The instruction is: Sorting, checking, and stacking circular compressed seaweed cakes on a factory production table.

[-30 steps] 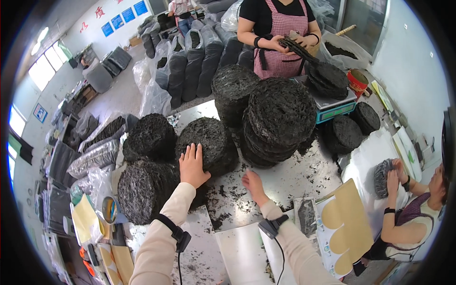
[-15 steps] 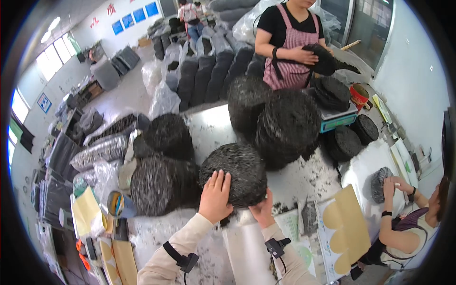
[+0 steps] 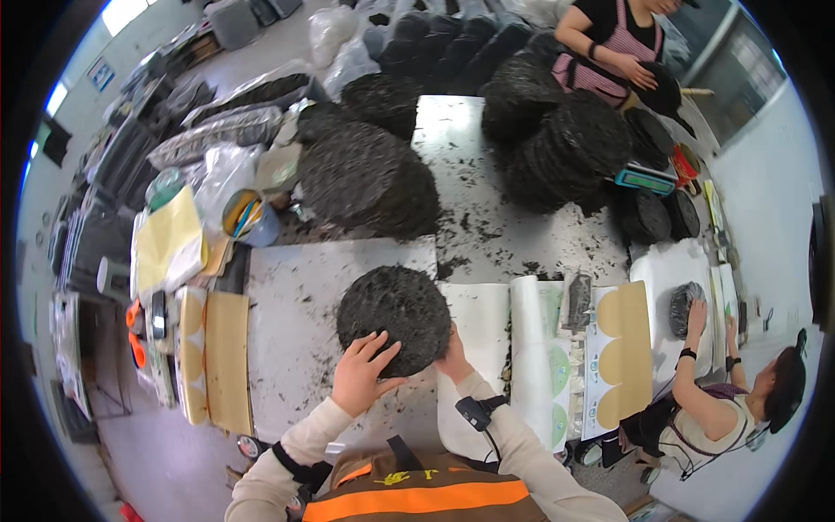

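Note:
A thick round cake of dark, crinkled, dried leafy material [image 3: 393, 309] is just above the near edge of the metal table [image 3: 283, 365]; whether it touches the surface is unclear. My left hand [image 3: 361, 372] grips its lower-left side, fingers spread over the top. My right hand [image 3: 452, 357] holds the right edge, its fingertips mostly hidden by the cake. White sheets [image 3: 470, 322] lie beside it on the right, and dark flakes are scattered around. Taller stacks of similar cakes [image 3: 361, 183] stand farther back, left of centre and to the right [image 3: 578, 139].
A pail of tools [image 3: 261, 222] and tan papers [image 3: 228, 365] are at left; printed sheets [image 3: 613, 357] at right. A co-worker in an apron [image 3: 613, 48] holds dark material behind a scale [image 3: 644, 180]. Another worker [image 3: 713, 409] handles a wrapped bundle [image 3: 687, 309] at right.
Both my hands have taken hold of a cake from the middle stack and brought it down toward me. The view has tilted downward. The co-worker in the apron is bent over the dark material.

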The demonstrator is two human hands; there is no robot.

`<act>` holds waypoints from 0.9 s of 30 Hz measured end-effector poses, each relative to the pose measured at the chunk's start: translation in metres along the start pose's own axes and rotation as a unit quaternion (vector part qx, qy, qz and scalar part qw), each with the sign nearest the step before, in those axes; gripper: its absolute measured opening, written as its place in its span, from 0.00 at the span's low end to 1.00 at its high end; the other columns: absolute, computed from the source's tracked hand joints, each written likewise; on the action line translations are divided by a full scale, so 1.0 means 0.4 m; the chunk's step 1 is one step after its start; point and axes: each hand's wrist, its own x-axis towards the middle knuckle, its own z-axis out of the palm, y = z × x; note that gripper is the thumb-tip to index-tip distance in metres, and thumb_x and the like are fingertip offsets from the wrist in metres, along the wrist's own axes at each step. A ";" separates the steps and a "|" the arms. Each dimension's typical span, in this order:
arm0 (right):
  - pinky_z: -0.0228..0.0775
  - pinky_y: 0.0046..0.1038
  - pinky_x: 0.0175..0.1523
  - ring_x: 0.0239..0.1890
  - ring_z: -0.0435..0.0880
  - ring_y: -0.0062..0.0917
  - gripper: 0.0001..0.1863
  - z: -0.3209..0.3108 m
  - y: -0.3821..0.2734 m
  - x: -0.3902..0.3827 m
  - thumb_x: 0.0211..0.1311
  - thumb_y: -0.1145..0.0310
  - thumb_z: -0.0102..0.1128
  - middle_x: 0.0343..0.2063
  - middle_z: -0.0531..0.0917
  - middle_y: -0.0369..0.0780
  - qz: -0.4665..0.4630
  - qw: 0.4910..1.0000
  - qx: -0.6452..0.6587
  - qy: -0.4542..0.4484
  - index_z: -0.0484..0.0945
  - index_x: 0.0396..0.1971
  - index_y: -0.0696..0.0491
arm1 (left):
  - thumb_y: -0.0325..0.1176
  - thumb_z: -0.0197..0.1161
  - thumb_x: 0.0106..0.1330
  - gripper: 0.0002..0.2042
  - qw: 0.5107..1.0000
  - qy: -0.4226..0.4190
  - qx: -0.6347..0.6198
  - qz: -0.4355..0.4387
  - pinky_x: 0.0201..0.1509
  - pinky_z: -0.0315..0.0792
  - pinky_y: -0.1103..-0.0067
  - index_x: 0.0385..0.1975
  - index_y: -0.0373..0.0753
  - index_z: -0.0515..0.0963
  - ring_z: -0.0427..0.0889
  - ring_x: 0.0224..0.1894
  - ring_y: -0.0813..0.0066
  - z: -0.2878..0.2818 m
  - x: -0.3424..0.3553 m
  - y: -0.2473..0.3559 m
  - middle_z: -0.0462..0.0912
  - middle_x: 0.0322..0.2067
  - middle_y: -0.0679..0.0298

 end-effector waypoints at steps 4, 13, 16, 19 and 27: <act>0.63 0.28 0.61 0.56 0.74 0.24 0.25 0.029 -0.016 -0.034 0.74 0.50 0.42 0.55 0.77 0.36 -0.083 0.958 -0.246 0.126 0.72 0.59 0.53 | 0.50 0.71 0.53 0.31 0.997 0.072 0.031 0.013 0.62 0.68 0.64 0.57 0.43 0.75 0.70 0.62 0.54 0.037 -0.083 -0.037 0.73 0.59 0.53; 0.54 0.30 0.68 0.62 0.68 0.30 0.33 0.370 -0.008 -0.229 0.64 0.61 0.63 0.59 0.72 0.45 -0.284 0.849 -0.438 0.082 0.64 0.63 0.62 | 0.40 0.74 0.50 0.26 0.981 0.156 -0.111 0.002 0.60 0.69 0.60 0.51 0.45 0.79 0.71 0.59 0.46 -0.028 -0.158 -0.063 0.74 0.55 0.50; 0.59 0.31 0.67 0.62 0.68 0.30 0.42 0.524 0.097 -0.336 0.56 0.69 0.68 0.60 0.70 0.46 -0.336 0.858 -0.385 -0.038 0.55 0.67 0.61 | 0.38 0.77 0.45 0.25 0.966 0.207 -0.154 -0.027 0.58 0.69 0.59 0.46 0.41 0.79 0.72 0.56 0.46 -0.073 -0.262 -0.059 0.71 0.54 0.47; 0.63 0.29 0.64 0.56 0.73 0.27 0.43 0.474 0.239 -0.372 0.50 0.68 0.74 0.54 0.74 0.41 -0.222 0.885 -0.410 -0.016 0.60 0.64 0.61 | 0.41 0.81 0.40 0.26 0.955 0.240 -0.148 -0.090 0.58 0.68 0.61 0.38 0.39 0.77 0.72 0.52 0.49 -0.104 -0.407 -0.075 0.71 0.48 0.49; 0.72 0.27 0.56 0.49 0.79 0.25 0.35 0.246 0.453 -0.412 0.53 0.69 0.75 0.49 0.78 0.42 -0.051 0.946 -0.307 0.097 0.67 0.58 0.62 | 0.44 0.80 0.43 0.22 0.955 -0.025 -0.286 -0.081 0.45 0.69 0.68 0.28 0.39 0.74 0.72 0.40 0.60 0.016 -0.552 -0.187 0.72 0.31 0.61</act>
